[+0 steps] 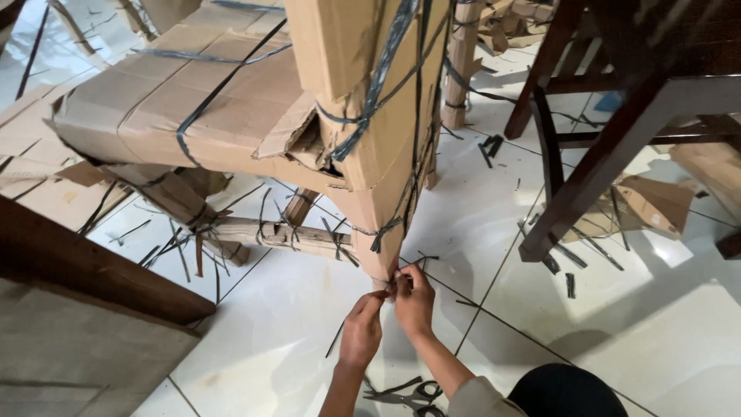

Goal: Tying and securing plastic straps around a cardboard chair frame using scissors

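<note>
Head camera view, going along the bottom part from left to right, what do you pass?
Dark wooden board → left hand → right hand pinching the strap end at the cardboard-wrapped leg → bare dark chair leg → loose cardboard scrap.

A furniture workshop: cardboard-wrapped chair [340,116], bare wooden chair [610,116], strap scraps [571,284] on tiles.

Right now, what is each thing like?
Cardboard-wrapped chair: tipped over, bound with dark straps.
Wrapped leg: both hands pinch a strap at its end.
Left hand: fingers pinched.
Right hand: fingers pinched.
Scissors: lying on floor, untouched.
Bare wooden chair: unwrapped, upright.
Strap pieces: scattered on tiles.
</note>
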